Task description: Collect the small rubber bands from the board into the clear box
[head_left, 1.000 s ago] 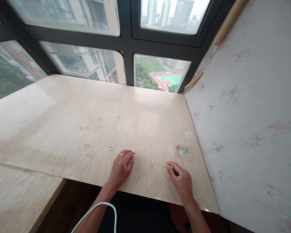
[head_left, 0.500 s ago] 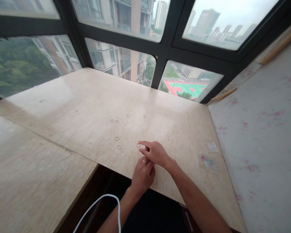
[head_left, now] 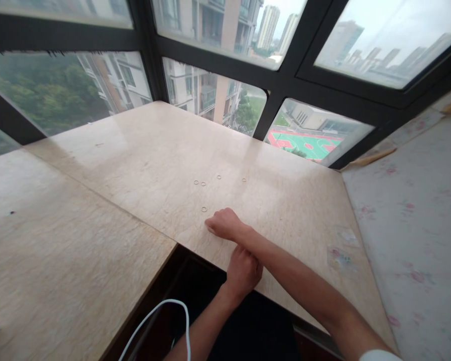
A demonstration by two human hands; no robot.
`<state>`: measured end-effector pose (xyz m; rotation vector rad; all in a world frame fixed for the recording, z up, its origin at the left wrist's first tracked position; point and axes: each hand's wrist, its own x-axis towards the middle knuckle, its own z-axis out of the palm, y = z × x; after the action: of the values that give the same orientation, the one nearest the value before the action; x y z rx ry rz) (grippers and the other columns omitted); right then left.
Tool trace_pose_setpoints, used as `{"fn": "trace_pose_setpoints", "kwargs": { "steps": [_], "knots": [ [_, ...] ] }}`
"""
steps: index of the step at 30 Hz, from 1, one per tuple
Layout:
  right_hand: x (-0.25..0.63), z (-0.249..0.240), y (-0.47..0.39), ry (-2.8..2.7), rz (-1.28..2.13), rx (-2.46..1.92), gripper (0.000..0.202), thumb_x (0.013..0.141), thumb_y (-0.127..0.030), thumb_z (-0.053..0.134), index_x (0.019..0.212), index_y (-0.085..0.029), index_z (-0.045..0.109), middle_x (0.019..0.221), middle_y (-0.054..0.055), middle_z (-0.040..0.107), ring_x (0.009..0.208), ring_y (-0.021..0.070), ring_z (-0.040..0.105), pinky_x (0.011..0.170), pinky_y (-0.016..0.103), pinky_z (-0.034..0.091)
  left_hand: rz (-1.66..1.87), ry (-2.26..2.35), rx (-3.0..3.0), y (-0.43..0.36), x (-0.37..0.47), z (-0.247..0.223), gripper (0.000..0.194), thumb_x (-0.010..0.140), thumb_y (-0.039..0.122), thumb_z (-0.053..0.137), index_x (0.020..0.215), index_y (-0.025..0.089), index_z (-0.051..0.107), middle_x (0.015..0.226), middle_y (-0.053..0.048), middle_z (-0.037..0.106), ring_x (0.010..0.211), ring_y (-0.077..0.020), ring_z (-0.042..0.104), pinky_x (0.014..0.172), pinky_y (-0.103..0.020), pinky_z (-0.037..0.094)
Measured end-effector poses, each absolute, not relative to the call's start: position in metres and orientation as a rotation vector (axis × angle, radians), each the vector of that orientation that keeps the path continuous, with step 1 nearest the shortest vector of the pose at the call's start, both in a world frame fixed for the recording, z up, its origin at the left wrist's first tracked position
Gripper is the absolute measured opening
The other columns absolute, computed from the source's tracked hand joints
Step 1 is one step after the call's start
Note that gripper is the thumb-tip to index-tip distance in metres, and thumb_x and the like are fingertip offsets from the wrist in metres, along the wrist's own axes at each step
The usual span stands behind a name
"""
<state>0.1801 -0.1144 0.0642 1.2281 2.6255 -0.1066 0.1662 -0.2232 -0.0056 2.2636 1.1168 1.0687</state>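
Note:
My right hand (head_left: 224, 224) reaches across to the left, over my left hand. Its fingers are curled, with the tips pressed on the beige tabletop (head_left: 143, 165). I cannot see whether anything is under them. A small thin ring (head_left: 204, 209) lies just beyond its knuckles. Several more rings (head_left: 203, 184) are scattered further back. My left hand (head_left: 244, 271) rests at the table's near edge, its fingers hidden beneath my right forearm.
A clear bag of coloured rings (head_left: 340, 258) lies at the right, with another clear bag (head_left: 348, 234) beyond it. A floral-papered wall (head_left: 417, 210) bounds the right side and dark-framed windows (head_left: 281, 80) the back. A white cable (head_left: 165, 311) loops below.
My right hand has crossed from the right side over my left hand and curled its fingers down where two rings lay. The view has swung left.

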Motion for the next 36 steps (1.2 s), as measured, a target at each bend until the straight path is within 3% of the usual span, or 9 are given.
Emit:
{"fn": "trace_pose_setpoints", "kwargs": {
  "steps": [11, 14, 18, 20, 22, 24, 26, 31, 36],
  "knots": [
    [0.195, 0.045, -0.117, 2.762, -0.067, 1.178, 0.024, 0.086, -0.007, 0.043, 0.08, -0.014, 0.065, 0.072, 0.011, 0.071, 0.07, 0.0214, 0.065, 0.057, 0.027, 0.039, 1.09, 1.135, 2.311, -0.225, 0.167, -0.006, 0.02, 0.078, 0.011, 0.05, 0.09, 0.01, 0.066, 0.088, -0.017, 0.067, 0.09, -0.0322, 0.061, 0.077, -0.048, 0.051],
    [0.199, 0.041, -0.118, 2.824, -0.313, 1.448, 0.015, 0.083, -0.013, 0.051, 0.076, -0.015, 0.065, 0.068, 0.009, 0.07, 0.066, 0.0191, 0.064, 0.058, 0.026, 0.038, 1.08, 1.129, 2.331, -0.225, 0.167, -0.007, 0.019, 0.077, 0.011, 0.05, 0.089, 0.011, 0.066, 0.088, -0.015, 0.067, 0.09, -0.031, 0.06, 0.077, -0.047, 0.051],
    [0.204, 0.042, -0.125, 2.847, -0.497, 1.772, 0.018, 0.087, -0.024, 0.048, 0.09, -0.016, 0.064, 0.064, 0.003, 0.067, 0.058, 0.0123, 0.06, 0.056, 0.022, 0.038, 1.063, 1.136, 2.361, -0.226, 0.167, -0.008, 0.018, 0.076, 0.009, 0.052, 0.087, 0.012, 0.065, 0.086, -0.014, 0.067, 0.09, -0.0296, 0.06, 0.078, -0.046, 0.051],
    [0.206, 0.046, -0.133, 2.801, -1.014, 2.03, 0.018, 0.086, -0.027, 0.047, 0.089, -0.016, 0.061, 0.053, -0.003, 0.059, 0.045, 0.0081, 0.051, 0.047, 0.019, 0.035, 1.047, 1.147, 2.362, -0.225, 0.167, -0.008, 0.019, 0.076, 0.008, 0.052, 0.088, 0.012, 0.065, 0.086, -0.014, 0.067, 0.089, -0.0291, 0.06, 0.078, -0.045, 0.051],
    [0.21, 0.052, -0.141, 2.544, -1.856, 2.238, 0.016, 0.081, -0.032, 0.053, 0.083, -0.017, 0.058, 0.044, -0.008, 0.048, 0.035, 0.0054, 0.039, 0.038, 0.017, 0.027, 1.027, 1.154, 2.36, -0.225, 0.168, -0.009, 0.018, 0.076, 0.008, 0.052, 0.086, 0.012, 0.065, 0.084, -0.013, 0.068, 0.087, -0.0287, 0.06, 0.076, -0.044, 0.051],
    [0.215, 0.059, -0.151, 2.171, -2.574, 2.244, 0.018, 0.074, -0.034, 0.062, 0.078, -0.017, 0.055, 0.041, -0.011, 0.041, 0.031, 0.0034, 0.029, 0.033, 0.016, 0.018, 1.008, 1.173, 2.354, -0.224, 0.169, -0.009, 0.016, 0.076, 0.008, 0.052, 0.084, 0.013, 0.064, 0.082, -0.013, 0.067, 0.085, -0.0286, 0.06, 0.074, -0.043, 0.051],
    [0.222, 0.066, -0.162, 1.885, -3.024, 2.134, 0.02, 0.071, -0.032, 0.066, 0.077, -0.017, 0.055, 0.039, -0.013, 0.038, 0.03, 0.0018, 0.022, 0.032, 0.016, 0.013, 0.999, 1.197, 2.34, -0.224, 0.169, -0.01, 0.015, 0.075, 0.009, 0.052, 0.083, 0.013, 0.064, 0.082, -0.013, 0.067, 0.083, -0.0283, 0.06, 0.072, -0.042, 0.051],
    [0.242, 0.073, -0.19, 1.526, -3.54, 2.019, 0.017, 0.071, -0.028, 0.067, 0.078, -0.018, 0.056, 0.036, -0.015, 0.032, 0.029, 0.0012, 0.015, 0.03, 0.016, 0.011, 1.037, 1.188, 2.316, -0.222, 0.169, -0.01, 0.017, 0.075, 0.008, 0.052, 0.087, 0.014, 0.063, 0.083, -0.012, 0.066, 0.082, -0.0258, 0.06, 0.072, -0.04, 0.051],
    [0.262, 0.07, -0.213, 1.456, -3.608, 2.218, 0.019, 0.072, -0.03, 0.069, 0.081, -0.017, 0.058, 0.035, -0.015, 0.031, 0.029, 0.0015, 0.015, 0.03, 0.016, 0.012, 1.018, 1.177, 2.323, -0.223, 0.168, -0.005, 0.018, 0.078, 0.006, 0.05, 0.083, 0.017, 0.062, 0.08, -0.007, 0.063, 0.084, -0.022, 0.057, 0.073, -0.037, 0.05]
  ]
}}
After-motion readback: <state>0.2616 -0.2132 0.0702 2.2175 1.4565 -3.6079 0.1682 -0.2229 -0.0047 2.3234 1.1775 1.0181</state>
